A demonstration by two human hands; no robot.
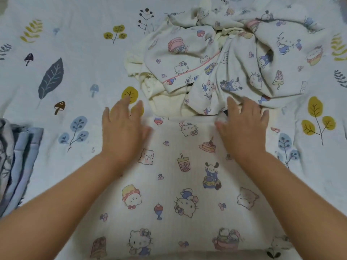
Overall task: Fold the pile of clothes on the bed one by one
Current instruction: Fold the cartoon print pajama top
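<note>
A white garment with cartoon cat prints (180, 184) lies spread flat on the bed in front of me, running from the near edge up to the pile. My left hand (123, 132) rests palm down on its upper left corner, fingers apart. My right hand (244, 128) lies flat on the upper right corner, fingers spread, its fingertips touching the pile. The pile of unfolded clothes (225, 57) sits just beyond, made of similar cartoon-print pieces and a cream garment (165, 98).
The bedsheet (75, 53) is white with leaf, mushroom and plant prints. A stack of blue and grey folded fabric (16, 166) lies at the left edge. Bare sheet stretches to the left of the pile.
</note>
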